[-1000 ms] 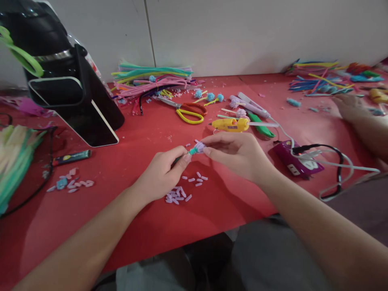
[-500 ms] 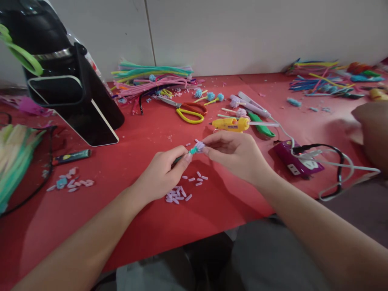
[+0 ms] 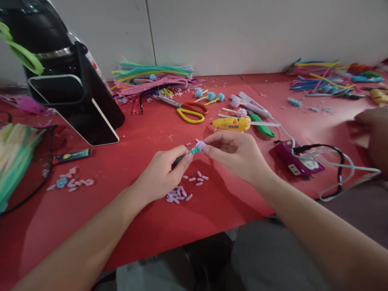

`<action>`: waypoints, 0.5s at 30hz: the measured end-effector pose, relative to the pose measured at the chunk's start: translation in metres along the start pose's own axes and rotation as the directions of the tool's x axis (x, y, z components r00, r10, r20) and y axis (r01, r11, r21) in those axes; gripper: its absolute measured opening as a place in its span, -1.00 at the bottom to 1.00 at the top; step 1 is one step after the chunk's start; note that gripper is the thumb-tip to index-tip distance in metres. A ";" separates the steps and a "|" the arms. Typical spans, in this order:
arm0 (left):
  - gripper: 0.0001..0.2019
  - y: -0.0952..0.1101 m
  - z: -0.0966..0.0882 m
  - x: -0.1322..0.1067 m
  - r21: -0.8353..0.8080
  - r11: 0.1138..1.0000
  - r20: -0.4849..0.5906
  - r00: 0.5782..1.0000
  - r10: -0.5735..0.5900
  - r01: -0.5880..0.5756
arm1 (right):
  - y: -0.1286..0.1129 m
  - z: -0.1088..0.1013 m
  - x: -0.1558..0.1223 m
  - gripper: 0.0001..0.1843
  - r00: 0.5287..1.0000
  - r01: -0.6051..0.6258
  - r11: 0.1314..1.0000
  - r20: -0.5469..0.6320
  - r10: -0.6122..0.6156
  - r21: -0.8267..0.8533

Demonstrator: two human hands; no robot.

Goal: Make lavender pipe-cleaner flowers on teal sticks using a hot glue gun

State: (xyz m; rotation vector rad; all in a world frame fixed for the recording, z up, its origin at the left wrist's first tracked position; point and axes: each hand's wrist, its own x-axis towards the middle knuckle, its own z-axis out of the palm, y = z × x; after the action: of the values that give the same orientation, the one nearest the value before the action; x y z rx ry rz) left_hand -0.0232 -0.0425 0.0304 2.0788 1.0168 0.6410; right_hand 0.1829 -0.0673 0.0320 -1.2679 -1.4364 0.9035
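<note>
My left hand [image 3: 165, 171] pinches the green stem of a small pipe-cleaner flower [image 3: 197, 148] just above the red table [image 3: 145, 133]. My right hand [image 3: 235, 151] pinches the flower's lilac tuft from the other side, fingers closed on it. Several short lilac pipe-cleaner bits [image 3: 183, 190] lie on the table right under my hands. A yellow glue gun [image 3: 230, 124] lies just beyond my right hand.
A black appliance [image 3: 60, 76] stands at the far left. Scissors with yellow handles [image 3: 188, 112], a pile of pipe cleaners [image 3: 151, 79], a purple power strip [image 3: 295, 159] with cables and a lighter [image 3: 71, 156] lie around. Another person's hand [image 3: 372, 129] is at the right edge.
My hands stay almost still on the flower. The other person's hand at the right has pulled back from the table toward the right edge.
</note>
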 end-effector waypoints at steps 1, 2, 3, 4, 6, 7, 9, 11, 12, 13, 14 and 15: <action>-0.65 0.000 0.000 0.000 -0.001 1.000 -0.001 1.000 0.000 0.000 | 0.000 0.001 0.000 -0.90 1.000 0.003 1.000 -0.007 -0.003 0.002; -0.65 0.000 0.000 0.000 -0.004 1.000 0.000 1.000 0.001 -0.001 | 0.000 0.003 -0.001 -0.91 1.000 0.007 1.000 -0.016 -0.007 0.004; -0.66 0.001 0.000 0.000 -0.007 1.000 0.000 1.000 0.000 0.000 | 0.000 0.004 -0.001 -0.91 1.000 0.010 1.000 -0.028 -0.010 0.006; -0.66 0.001 0.000 0.000 -0.009 1.000 0.001 1.000 -0.001 0.001 | 0.000 0.006 -0.001 -0.92 0.999 0.014 1.000 -0.040 -0.014 0.007; -0.65 0.001 0.000 0.001 -0.013 1.000 0.004 1.000 -0.008 0.008 | -0.001 0.008 -0.001 -0.91 0.998 0.017 1.000 -0.061 -0.017 0.004; -0.65 0.001 0.000 0.001 -0.015 1.000 0.007 1.000 -0.012 0.012 | -0.002 0.009 -0.001 -0.91 0.998 0.016 1.000 -0.064 -0.016 0.005; -0.65 0.000 0.000 0.001 -0.024 0.999 0.007 1.000 -0.027 0.027 | -0.003 0.007 -0.001 -0.89 0.998 0.006 1.000 -0.055 -0.006 0.005; -0.64 -0.001 -0.002 0.001 -0.041 0.998 0.008 0.999 -0.046 0.047 | -0.003 0.002 -0.001 -0.88 1.000 -0.015 1.000 -0.024 0.015 -0.016; -0.64 -0.002 -0.002 0.001 -0.053 0.997 0.008 0.998 -0.058 0.058 | -0.003 -0.002 -0.001 -0.87 0.999 -0.034 0.999 0.001 0.034 -0.033; -0.63 -0.003 -0.003 0.001 -0.066 0.995 0.005 0.997 -0.073 0.073 | -0.003 -0.006 0.000 -0.87 0.998 -0.057 0.997 0.025 0.058 -0.055; -0.63 -0.004 -0.004 0.002 -0.081 0.993 0.001 0.996 -0.091 0.091 | -0.003 -0.011 0.000 -0.87 0.996 -0.078 0.993 0.046 0.082 -0.084; -0.62 -0.004 -0.005 0.003 -0.097 0.989 -0.002 0.994 -0.109 0.108 | -0.003 -0.016 0.000 -0.88 0.993 -0.094 0.988 0.066 0.103 -0.127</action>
State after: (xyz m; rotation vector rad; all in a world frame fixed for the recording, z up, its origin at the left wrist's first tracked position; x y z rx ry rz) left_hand -0.0273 -0.0364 0.0304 1.9247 1.0739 0.6299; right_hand 0.1976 -0.0686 0.0385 -1.4210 -1.5172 0.9468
